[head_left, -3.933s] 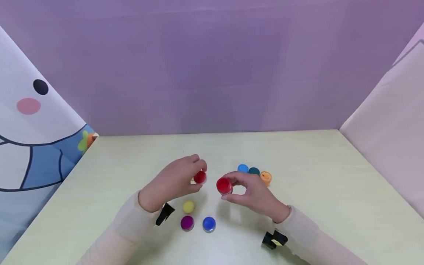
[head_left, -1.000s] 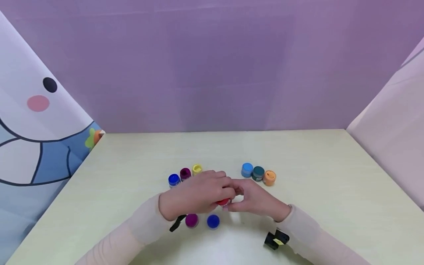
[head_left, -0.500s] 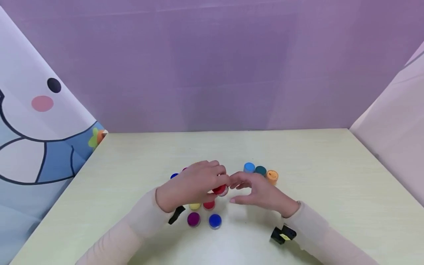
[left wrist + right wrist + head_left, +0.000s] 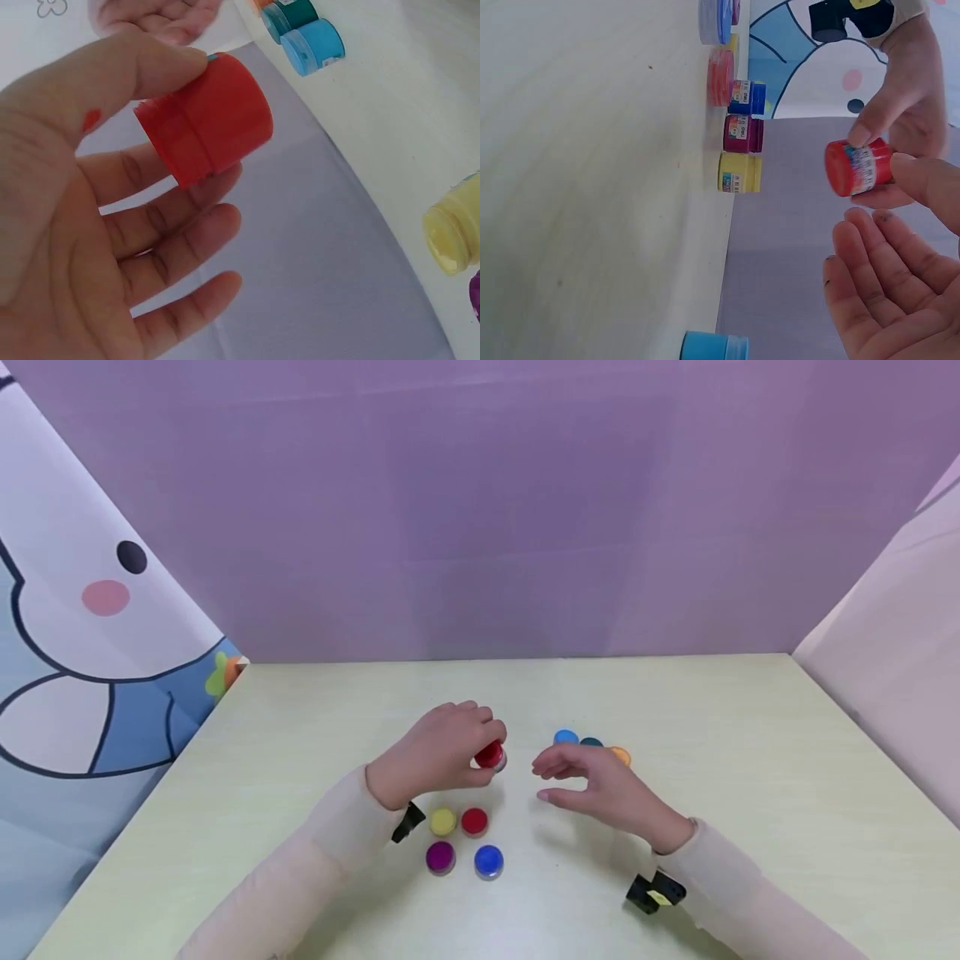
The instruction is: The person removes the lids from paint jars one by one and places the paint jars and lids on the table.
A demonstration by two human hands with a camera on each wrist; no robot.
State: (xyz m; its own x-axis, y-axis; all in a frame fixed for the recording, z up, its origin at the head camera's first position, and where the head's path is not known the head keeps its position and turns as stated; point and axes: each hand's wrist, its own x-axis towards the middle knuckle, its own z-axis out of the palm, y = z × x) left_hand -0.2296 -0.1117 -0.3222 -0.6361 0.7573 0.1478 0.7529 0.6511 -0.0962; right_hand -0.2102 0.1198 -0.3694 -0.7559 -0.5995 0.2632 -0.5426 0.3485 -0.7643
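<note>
My left hand [image 4: 442, 747] grips a small red paint jar [image 4: 206, 120] above the table, thumb on one side and fingers on the other. Its threaded neck shows uncapped in the left wrist view. My right hand [image 4: 600, 785] is held apart at the right, fingers loosely bent and nothing in it. Below the hands lie a yellow lid [image 4: 442, 822], a red lid [image 4: 474, 822], a purple lid [image 4: 440, 857] and a blue lid [image 4: 489, 862].
Light blue [image 4: 566, 737], dark green [image 4: 592, 742] and orange [image 4: 621, 755] jars stand behind my right hand. The right wrist view shows blue [image 4: 748, 97], purple [image 4: 742, 133] and yellow [image 4: 739, 172] jars, hidden in the head view. A purple backdrop [image 4: 517, 527] rises behind the table.
A second ago both hands were together at the red jar. Now the left hand has carried it up and away, the right has let go and drawn right, and the red lid shows on the table.
</note>
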